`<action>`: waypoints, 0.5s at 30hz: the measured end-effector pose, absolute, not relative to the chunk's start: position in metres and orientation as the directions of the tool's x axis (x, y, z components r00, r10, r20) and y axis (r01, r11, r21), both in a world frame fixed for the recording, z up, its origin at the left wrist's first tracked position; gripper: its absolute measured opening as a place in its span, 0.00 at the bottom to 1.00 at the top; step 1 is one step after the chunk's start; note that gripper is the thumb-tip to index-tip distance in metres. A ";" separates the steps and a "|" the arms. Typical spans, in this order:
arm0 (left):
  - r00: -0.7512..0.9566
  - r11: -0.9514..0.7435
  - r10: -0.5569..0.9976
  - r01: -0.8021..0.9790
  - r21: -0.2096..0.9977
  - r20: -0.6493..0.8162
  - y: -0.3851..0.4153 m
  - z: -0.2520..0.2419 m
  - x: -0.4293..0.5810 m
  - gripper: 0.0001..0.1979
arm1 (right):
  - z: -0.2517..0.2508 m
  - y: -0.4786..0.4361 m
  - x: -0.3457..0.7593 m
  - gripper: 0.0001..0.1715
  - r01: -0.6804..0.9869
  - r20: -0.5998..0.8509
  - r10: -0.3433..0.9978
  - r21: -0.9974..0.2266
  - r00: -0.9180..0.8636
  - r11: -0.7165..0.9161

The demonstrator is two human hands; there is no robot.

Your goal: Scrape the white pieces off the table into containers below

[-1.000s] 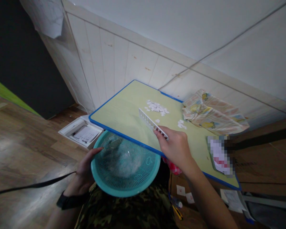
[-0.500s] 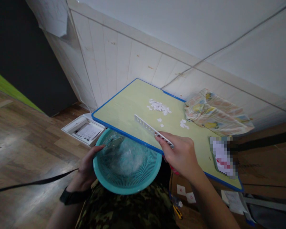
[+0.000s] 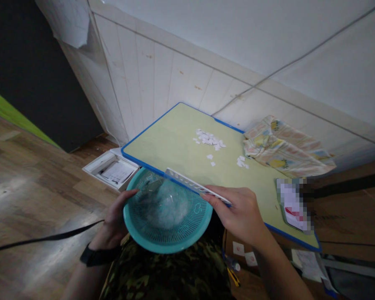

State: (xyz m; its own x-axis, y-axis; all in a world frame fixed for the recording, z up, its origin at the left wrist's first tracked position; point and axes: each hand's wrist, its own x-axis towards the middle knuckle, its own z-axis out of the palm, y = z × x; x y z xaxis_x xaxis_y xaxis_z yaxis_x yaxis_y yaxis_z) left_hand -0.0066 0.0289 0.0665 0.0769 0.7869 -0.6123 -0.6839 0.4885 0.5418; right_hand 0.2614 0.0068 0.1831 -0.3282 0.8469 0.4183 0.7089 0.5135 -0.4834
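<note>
Teal plastic basket [image 3: 167, 248], head view: I am seeing the left hand [image 3: 116, 216] gripping its rim, probably steadying it partly under the table [image 3: 162, 137]. The right hand [image 3: 242, 214] is gripping a slotted white strip [image 3: 187, 180] endwise, apparently for reach; white scraps [image 3: 209, 138] are lying beyond.

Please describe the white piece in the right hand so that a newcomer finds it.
Find the pale green tabletop with blue edging. At its near edge, near the turquoise basket, the right hand grips a white strip. Unlike the small scraps beyond, it is long and slotted.
</note>
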 end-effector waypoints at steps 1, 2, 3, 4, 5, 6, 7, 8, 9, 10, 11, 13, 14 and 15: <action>0.091 0.497 0.784 -0.684 0.533 -0.614 0.029 0.066 -0.007 0.10 | 0.184 0.007 0.262 0.10 0.704 0.405 0.856 -0.501 -0.322 0.502; 0.103 0.504 0.782 -0.684 0.527 -0.614 0.029 0.066 -0.007 0.10 | 0.184 0.007 0.263 0.10 0.703 0.399 0.860 -0.510 -0.317 0.496; 0.112 0.511 0.781 -0.682 0.524 -0.615 0.029 0.065 -0.007 0.10 | 0.184 0.007 0.264 0.10 0.704 0.403 0.860 -0.509 -0.314 0.496; 0.117 0.513 0.781 -0.680 0.524 -0.614 0.029 0.064 -0.007 0.09 | 0.183 0.007 0.265 0.10 0.704 0.415 0.854 -0.502 -0.313 0.502; 0.118 0.514 0.783 -0.676 0.527 -0.611 0.028 0.063 -0.007 0.09 | 0.183 0.007 0.266 0.10 0.703 0.427 0.849 -0.498 -0.312 0.508; 0.117 0.514 0.784 -0.674 0.531 -0.609 0.028 0.063 -0.007 0.09 | 0.182 0.006 0.267 0.10 0.698 0.427 0.848 -0.503 -0.313 0.510; 0.116 0.515 0.783 -0.671 0.533 -0.611 0.028 0.062 -0.006 0.09 | 0.182 0.006 0.269 0.10 0.691 0.412 0.855 -0.518 -0.314 0.504; 0.113 0.518 0.780 -0.670 0.532 -0.616 0.028 0.062 -0.006 0.09 | 0.183 0.005 0.271 0.10 0.683 0.386 0.867 -0.541 -0.317 0.490; 0.109 0.523 0.774 -0.667 0.531 -0.624 0.027 0.062 -0.005 0.09 | 0.184 0.005 0.273 0.10 0.678 0.361 0.878 -0.562 -0.315 0.474; 0.108 0.534 0.763 -0.661 0.527 -0.637 0.025 0.062 -0.005 0.09 | 0.184 0.004 0.275 0.10 0.676 0.344 0.888 -0.578 -0.307 0.457; 0.109 0.552 0.748 -0.650 0.522 -0.655 0.022 0.062 -0.005 0.09 | 0.185 0.003 0.277 0.10 0.680 0.338 0.895 -0.584 -0.293 0.443; 0.121 0.599 0.718 -0.610 0.520 -0.685 0.013 0.060 -0.008 0.08 | 0.186 0.000 0.281 0.10 0.697 0.361 0.899 -0.579 -0.246 0.423; 0.126 0.622 0.705 -0.583 0.523 -0.698 0.007 0.058 -0.012 0.07 | 0.185 -0.001 0.283 0.09 0.709 0.375 0.902 -0.576 -0.215 0.408; 0.133 0.635 0.703 -0.558 0.533 -0.699 0.000 0.055 -0.016 0.05 | 0.184 -0.003 0.284 0.09 0.720 0.384 0.906 -0.576 -0.179 0.386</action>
